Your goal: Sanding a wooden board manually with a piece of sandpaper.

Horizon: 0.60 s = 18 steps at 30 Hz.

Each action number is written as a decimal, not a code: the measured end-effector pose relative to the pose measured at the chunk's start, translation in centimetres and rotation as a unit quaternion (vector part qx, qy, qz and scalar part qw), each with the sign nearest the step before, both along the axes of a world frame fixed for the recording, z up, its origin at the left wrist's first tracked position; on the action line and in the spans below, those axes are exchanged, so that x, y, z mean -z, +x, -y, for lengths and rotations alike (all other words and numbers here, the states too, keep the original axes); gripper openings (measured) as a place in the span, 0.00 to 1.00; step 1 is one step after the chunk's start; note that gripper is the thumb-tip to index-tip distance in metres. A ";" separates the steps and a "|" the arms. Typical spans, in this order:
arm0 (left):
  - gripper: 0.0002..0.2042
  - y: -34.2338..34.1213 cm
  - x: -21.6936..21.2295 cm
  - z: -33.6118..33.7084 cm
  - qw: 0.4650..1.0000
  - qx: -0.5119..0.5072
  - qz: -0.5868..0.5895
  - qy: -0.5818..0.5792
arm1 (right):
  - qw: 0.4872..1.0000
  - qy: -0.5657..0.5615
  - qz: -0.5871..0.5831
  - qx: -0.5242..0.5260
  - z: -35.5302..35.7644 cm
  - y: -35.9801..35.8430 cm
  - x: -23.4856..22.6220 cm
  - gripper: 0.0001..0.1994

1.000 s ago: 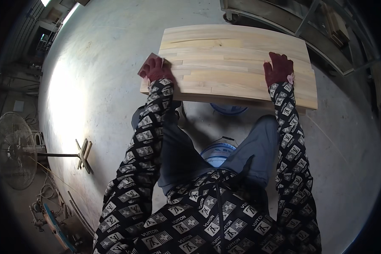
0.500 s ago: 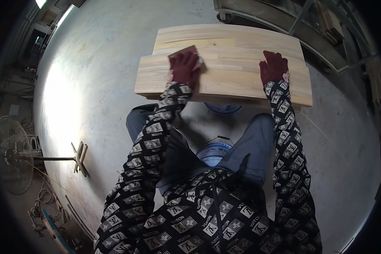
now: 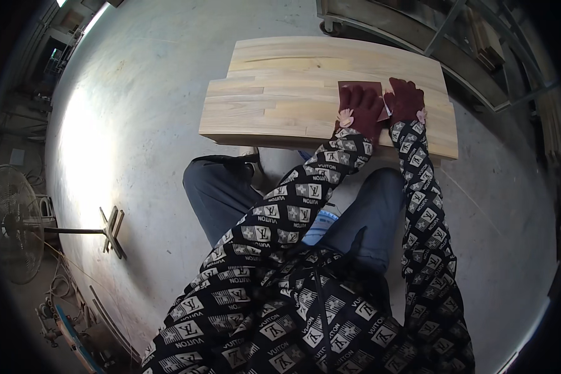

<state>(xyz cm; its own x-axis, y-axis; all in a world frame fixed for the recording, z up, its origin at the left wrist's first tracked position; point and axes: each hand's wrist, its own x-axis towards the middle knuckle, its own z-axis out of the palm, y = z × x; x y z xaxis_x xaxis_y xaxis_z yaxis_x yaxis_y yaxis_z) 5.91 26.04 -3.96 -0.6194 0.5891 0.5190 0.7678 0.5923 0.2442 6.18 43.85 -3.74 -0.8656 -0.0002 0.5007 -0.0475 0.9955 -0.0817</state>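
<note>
My left hand (image 3: 361, 111), in a dark red glove, presses a brown-red sheet of sandpaper (image 3: 371, 86) flat on a pale wooden panel (image 3: 274, 93). The sheet's far edge shows beyond the fingertips, and a pale edge of it shows beside the hand. Close by on the right, my gloved right hand (image 3: 407, 101) rests on the panel with its fingers extended. Both hands are almost side by side near the panel's right end. The panel is made of glued strips and has a stepped left edge; its near edge faces my knees.
A blue bucket (image 3: 321, 227) stands between my legs, under the left forearm. On the left are a standing fan (image 3: 15, 224) and a crossed wooden base (image 3: 112, 232). A wheeled metal rack (image 3: 393, 28) stands beyond the panel's far right side, with boards (image 3: 487, 43) on it.
My left hand has slid the sandpaper right across the panel, from its left part to beside my right hand. The right hand has stayed about where it was.
</note>
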 end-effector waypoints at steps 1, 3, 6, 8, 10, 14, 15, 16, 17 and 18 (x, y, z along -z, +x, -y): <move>0.24 0.2 0.0 0.6 0.999 0.020 -0.004 0.025 | 1.000 -0.012 0.005 0.007 0.0 0.0 0.0 0.19; 0.24 -0.5 0.0 4.8 0.998 0.046 -0.016 0.040 | 1.000 -0.016 -0.018 0.001 0.1 0.1 0.0 0.20; 0.22 -3.8 0.0 14.9 0.996 -0.092 -0.006 -0.018 | 1.000 -0.004 -0.015 0.014 0.4 0.3 -0.1 0.19; 0.22 -5.8 -0.5 22.0 0.961 -0.262 0.056 -0.063 | 1.000 0.005 -0.019 0.012 0.5 0.3 -0.1 0.19; 0.21 -7.3 -0.7 26.4 0.903 -0.407 0.103 -0.091 | 1.000 0.002 -0.007 0.025 0.5 0.2 0.0 0.18; 0.21 -8.4 0.2 21.4 0.853 -0.481 0.088 -0.185 | 0.999 0.033 -0.003 0.038 0.2 0.0 0.3 0.18; 0.22 -7.9 0.5 18.3 0.886 -0.444 0.058 -0.117 | 0.999 0.035 -0.003 0.039 0.1 -0.1 0.3 0.18; 0.23 -6.9 0.8 14.6 0.920 -0.372 -0.015 -0.122 | 0.999 0.037 -0.002 0.038 0.0 -0.1 0.4 0.18; 0.24 -5.6 0.9 10.8 0.947 -0.310 -0.018 -0.084 | 0.999 0.034 -0.006 0.025 -0.2 -0.2 0.4 0.18; 0.24 -3.7 0.9 7.1 0.972 -0.230 -0.035 -0.040 | 0.999 0.027 -0.005 0.028 -0.3 -0.3 0.5 0.19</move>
<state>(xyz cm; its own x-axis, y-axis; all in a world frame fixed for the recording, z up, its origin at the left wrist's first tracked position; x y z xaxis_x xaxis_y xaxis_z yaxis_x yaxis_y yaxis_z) 2.20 18.90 -4.85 -0.7919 0.2984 0.5328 0.4300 0.8920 0.1396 5.89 44.11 -4.22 -0.8601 0.0209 0.5097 0.0076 0.9996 -0.0282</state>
